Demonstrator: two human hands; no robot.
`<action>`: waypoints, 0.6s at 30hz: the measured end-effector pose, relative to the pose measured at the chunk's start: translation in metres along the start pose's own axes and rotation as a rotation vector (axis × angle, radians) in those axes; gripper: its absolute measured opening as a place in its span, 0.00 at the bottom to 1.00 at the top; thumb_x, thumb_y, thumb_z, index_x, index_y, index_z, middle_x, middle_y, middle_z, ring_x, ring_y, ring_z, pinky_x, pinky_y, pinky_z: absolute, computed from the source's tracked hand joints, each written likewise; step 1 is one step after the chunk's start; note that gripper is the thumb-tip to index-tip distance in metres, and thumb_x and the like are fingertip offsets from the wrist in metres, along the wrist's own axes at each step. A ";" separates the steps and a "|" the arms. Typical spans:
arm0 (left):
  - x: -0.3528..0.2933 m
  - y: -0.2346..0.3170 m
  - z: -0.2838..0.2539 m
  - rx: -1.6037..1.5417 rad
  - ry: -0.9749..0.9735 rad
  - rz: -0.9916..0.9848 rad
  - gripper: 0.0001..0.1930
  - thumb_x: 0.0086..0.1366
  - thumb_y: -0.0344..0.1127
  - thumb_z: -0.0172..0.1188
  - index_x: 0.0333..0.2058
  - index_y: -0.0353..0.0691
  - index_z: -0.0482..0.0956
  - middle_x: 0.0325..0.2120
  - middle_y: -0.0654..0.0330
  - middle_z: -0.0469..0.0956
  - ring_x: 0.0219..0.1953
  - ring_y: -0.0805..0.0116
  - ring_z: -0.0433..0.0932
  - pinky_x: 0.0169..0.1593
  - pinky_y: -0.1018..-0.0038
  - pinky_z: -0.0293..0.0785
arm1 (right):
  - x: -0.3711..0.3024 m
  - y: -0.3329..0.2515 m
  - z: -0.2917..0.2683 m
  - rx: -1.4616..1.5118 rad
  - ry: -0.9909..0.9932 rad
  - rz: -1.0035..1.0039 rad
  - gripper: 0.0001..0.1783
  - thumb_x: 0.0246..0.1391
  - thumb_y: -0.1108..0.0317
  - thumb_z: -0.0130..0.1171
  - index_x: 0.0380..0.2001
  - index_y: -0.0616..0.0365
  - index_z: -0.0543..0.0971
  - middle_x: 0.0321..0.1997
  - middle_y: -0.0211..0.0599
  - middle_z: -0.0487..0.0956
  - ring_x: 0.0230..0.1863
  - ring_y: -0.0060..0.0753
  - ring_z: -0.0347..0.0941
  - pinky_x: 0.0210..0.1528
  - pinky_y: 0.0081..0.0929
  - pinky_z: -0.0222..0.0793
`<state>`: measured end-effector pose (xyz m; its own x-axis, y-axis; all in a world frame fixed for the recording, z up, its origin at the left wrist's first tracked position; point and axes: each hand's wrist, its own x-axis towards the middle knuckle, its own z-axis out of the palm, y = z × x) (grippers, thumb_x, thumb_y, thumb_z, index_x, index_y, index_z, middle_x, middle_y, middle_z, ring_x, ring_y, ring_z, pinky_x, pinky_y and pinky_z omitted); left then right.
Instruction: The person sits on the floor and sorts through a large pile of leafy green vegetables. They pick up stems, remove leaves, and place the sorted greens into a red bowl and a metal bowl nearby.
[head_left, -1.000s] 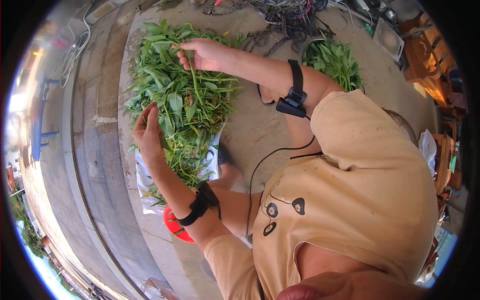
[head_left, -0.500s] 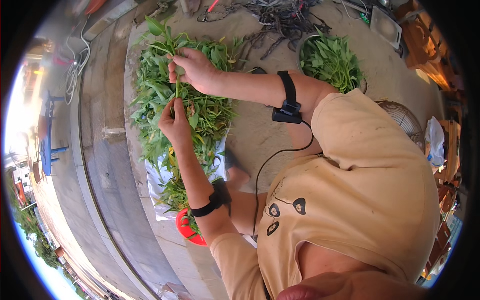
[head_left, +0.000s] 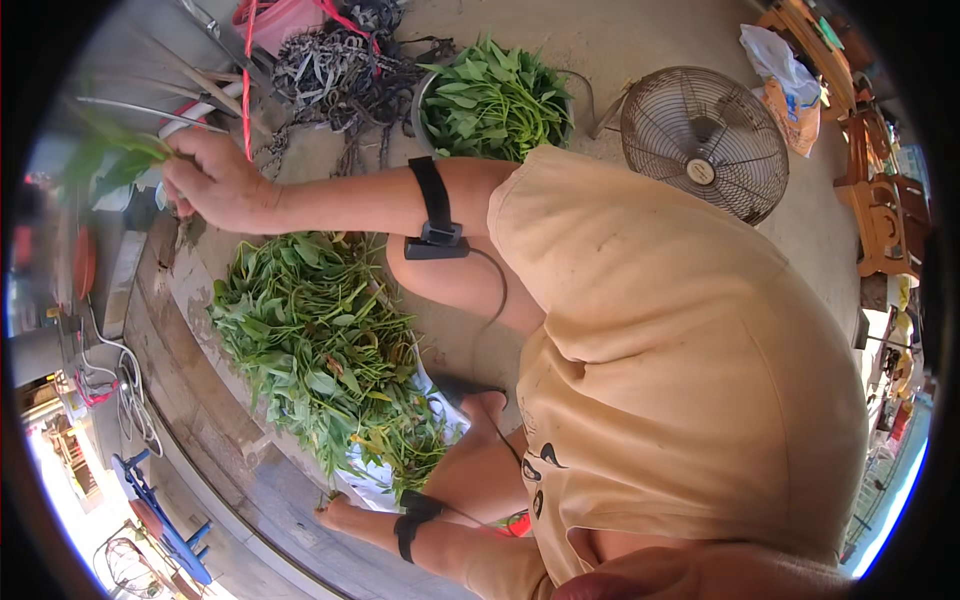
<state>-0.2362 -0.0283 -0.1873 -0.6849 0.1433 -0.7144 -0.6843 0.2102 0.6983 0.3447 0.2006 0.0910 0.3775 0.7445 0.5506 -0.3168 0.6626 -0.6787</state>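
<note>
Closed round a sprig of water spinach (head_left: 130,160), my right hand (head_left: 222,182) is raised at the upper left; the sprig's leaves are smeared by motion. My left hand (head_left: 345,511) is low in the view, beside the near end of a heap of water spinach (head_left: 310,345). Its fingers are pinched together, with a tiny greenish bit at the tips that I cannot make out. The heap lies partly on a white sheet (head_left: 445,405), with some yellowed leaves and stems in it. Beyond my right arm a metal basin (head_left: 424,112) holds more water spinach (head_left: 495,100), laid in a bunch.
A round floor fan (head_left: 705,145) stands past the basin. Tangled dark straps (head_left: 335,75) lie near a pink bucket (head_left: 280,25) and a hanging red cord (head_left: 247,90). At the left are a coiled white cable (head_left: 135,395) and a blue stand (head_left: 165,520). Wooden furniture (head_left: 880,200) lines the right.
My hands, close together on one stem before, are now far apart. The right has swung outward with the leafy sprig; the left has drawn back toward the near end. The view has turned too.
</note>
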 end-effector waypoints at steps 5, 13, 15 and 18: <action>-0.006 -0.001 -0.049 0.051 -0.039 -0.013 0.07 0.63 0.36 0.52 0.26 0.42 0.71 0.19 0.67 0.64 0.23 0.71 0.64 0.30 0.67 0.64 | 0.038 0.029 -0.213 -0.566 0.200 0.026 0.10 0.64 0.70 0.44 0.37 0.64 0.73 0.25 0.33 0.76 0.22 0.21 0.72 0.25 0.24 0.72; -0.036 0.011 -0.068 -0.028 -0.090 -0.016 0.04 0.63 0.33 0.52 0.29 0.42 0.72 0.16 0.68 0.56 0.20 0.71 0.59 0.27 0.69 0.59 | -0.112 0.026 -0.470 -1.584 0.377 1.302 0.41 0.62 0.53 0.51 0.70 0.50 0.45 0.66 0.48 0.59 0.57 0.52 0.65 0.49 0.47 0.70; -0.041 0.028 -0.062 -0.127 -0.146 -0.011 0.04 0.64 0.32 0.52 0.30 0.42 0.72 0.15 0.68 0.55 0.19 0.71 0.57 0.26 0.69 0.58 | -0.130 0.027 -0.491 -1.767 0.367 1.461 0.36 0.60 0.51 0.53 0.67 0.51 0.56 0.70 0.51 0.51 0.63 0.60 0.55 0.50 0.55 0.67; -0.067 0.062 -0.037 -0.334 -0.252 -0.009 0.03 0.64 0.31 0.53 0.31 0.41 0.72 0.15 0.68 0.52 0.18 0.71 0.56 0.25 0.69 0.56 | -0.096 0.062 -0.481 -1.949 0.274 1.114 0.23 0.59 0.56 0.54 0.53 0.55 0.71 0.61 0.48 0.62 0.53 0.54 0.63 0.46 0.50 0.68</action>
<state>-0.2422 -0.0609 -0.0939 -0.6242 0.3840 -0.6804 -0.7619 -0.1065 0.6389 0.7075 0.1307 -0.2372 0.8382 0.5049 -0.2060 0.4795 -0.8623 -0.1625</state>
